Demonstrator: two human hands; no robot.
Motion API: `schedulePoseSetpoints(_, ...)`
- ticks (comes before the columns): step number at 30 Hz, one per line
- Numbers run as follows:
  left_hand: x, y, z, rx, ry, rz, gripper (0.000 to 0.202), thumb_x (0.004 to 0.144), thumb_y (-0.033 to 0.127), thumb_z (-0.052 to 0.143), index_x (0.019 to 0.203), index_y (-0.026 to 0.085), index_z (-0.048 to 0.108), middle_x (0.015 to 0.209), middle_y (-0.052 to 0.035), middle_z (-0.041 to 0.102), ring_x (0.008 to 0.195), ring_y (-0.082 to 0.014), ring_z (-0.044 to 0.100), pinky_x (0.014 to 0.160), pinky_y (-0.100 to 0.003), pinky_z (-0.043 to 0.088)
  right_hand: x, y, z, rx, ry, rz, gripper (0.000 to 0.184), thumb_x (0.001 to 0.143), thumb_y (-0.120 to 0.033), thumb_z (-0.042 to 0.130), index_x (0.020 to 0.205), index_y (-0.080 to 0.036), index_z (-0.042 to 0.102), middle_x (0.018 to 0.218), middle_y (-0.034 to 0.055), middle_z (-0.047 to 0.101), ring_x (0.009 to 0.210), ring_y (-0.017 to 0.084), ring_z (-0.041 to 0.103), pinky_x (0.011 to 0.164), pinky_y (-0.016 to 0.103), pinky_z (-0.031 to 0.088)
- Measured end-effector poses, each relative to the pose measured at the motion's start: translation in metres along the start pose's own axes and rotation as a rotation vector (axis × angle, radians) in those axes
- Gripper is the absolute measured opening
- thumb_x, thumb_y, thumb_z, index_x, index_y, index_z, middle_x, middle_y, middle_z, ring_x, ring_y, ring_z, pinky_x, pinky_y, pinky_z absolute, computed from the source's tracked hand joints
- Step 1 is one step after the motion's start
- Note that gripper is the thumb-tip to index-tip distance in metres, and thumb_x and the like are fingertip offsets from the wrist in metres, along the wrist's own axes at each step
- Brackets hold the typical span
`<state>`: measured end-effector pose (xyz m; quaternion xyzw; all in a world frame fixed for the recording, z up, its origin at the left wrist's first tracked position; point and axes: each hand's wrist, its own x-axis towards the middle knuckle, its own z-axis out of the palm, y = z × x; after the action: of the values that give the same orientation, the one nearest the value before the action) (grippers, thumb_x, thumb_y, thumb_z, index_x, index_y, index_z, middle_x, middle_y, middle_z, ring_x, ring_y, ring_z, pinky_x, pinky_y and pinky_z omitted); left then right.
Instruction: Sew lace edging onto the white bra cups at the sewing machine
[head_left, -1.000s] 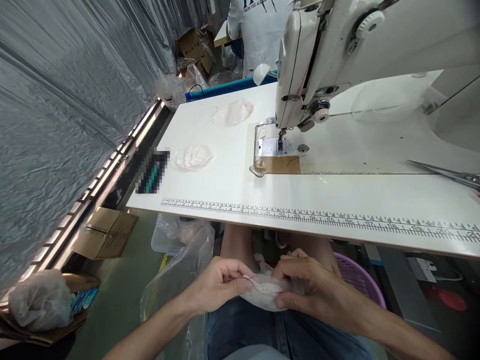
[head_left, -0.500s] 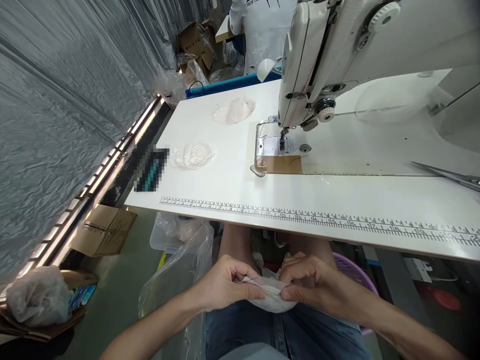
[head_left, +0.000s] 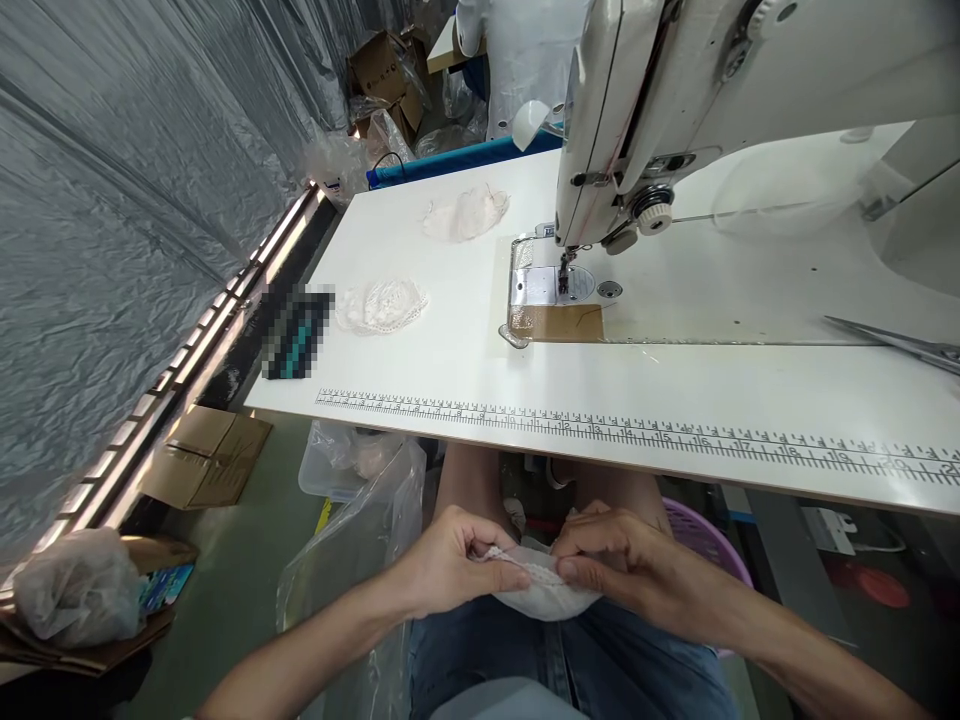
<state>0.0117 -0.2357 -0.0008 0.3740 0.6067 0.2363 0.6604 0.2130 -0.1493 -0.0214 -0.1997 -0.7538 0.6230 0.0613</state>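
A small piece of white sheer fabric with a lacy edge (head_left: 546,592) is stretched between my two hands, over my lap and below the table's front edge. My left hand (head_left: 472,562) pinches its left side between thumb and fingers. On the other side, my right hand (head_left: 619,560) is closed on the same fabric, thumb on top. The curled fingers hide part of the cloth. Two more pale lace pieces lie on the table: one lace piece (head_left: 386,305) nearer the left end, another sheer piece (head_left: 469,213) farther back.
A white sewing machine (head_left: 622,130) stands on the table (head_left: 450,370), which has a printed ruler (head_left: 562,418) along its front. Scissors (head_left: 900,343) lie at the right. Below are a clear plastic bin (head_left: 322,470), a purple basket (head_left: 705,535) and a cardboard box (head_left: 206,455). A person (head_left: 532,60) sits beyond.
Both hands keep hold of the fabric, and the right fingers and thumb have shifted slightly left along its edge. More of the lacy edge shows between the hands. The view has tilted a little.
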Motion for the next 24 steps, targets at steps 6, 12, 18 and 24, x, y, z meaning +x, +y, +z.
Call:
schedulePoseSetpoints(6, 0.003, 0.002, 0.004, 0.066, 0.021, 0.008, 0.036, 0.064, 0.044, 0.073, 0.075, 0.009, 0.073, 0.051, 0.0018, 0.048, 0.050, -0.0067, 0.034, 0.047, -0.020, 0.022, -0.004, 0.006, 0.008, -0.072, 0.048, 0.111, 0.027, 0.085, -0.046, 0.057, 0.084, -0.022, 0.069, 0.081, 0.0028, 0.064, 0.081, 0.020, 0.055, 0.070, 0.029, 0.041)
schedulePoseSetpoints(12, 0.001, 0.002, 0.002, 0.059, 0.027, 0.058, 0.029, 0.066, 0.034, 0.074, 0.081, 0.009, 0.073, 0.056, 0.0010, 0.052, 0.051, -0.0066, 0.037, 0.047, -0.019, 0.024, -0.002, 0.009, 0.010, -0.072, 0.027, 0.152, 0.030, 0.088, -0.045, 0.050, 0.076, -0.024, 0.067, 0.075, 0.0004, 0.064, 0.077, 0.019, 0.055, 0.068, 0.027, 0.038)
schedulePoseSetpoints(18, 0.001, -0.001, 0.003, 0.024, 0.043, 0.089, 0.030, 0.066, 0.032, 0.075, 0.086, 0.010, 0.073, 0.069, -0.0049, 0.066, 0.060, -0.0112, 0.053, 0.056, -0.019, 0.038, -0.010, 0.014, 0.011, -0.056, 0.048, 0.164, 0.028, 0.088, -0.045, 0.052, 0.077, -0.023, 0.065, 0.077, 0.0003, 0.062, 0.077, 0.019, 0.054, 0.066, 0.026, 0.037)
schedulePoseSetpoints(24, 0.001, -0.006, 0.004, -0.105, 0.040, 0.040, 0.033, 0.065, 0.039, 0.076, 0.081, 0.011, 0.073, 0.070, -0.0058, 0.068, 0.060, -0.0117, 0.056, 0.060, -0.021, 0.042, -0.012, 0.012, 0.010, -0.034, 0.056, 0.153, 0.027, 0.088, -0.043, 0.053, 0.074, -0.022, 0.063, 0.075, 0.0014, 0.062, 0.077, 0.020, 0.053, 0.069, 0.028, 0.039)
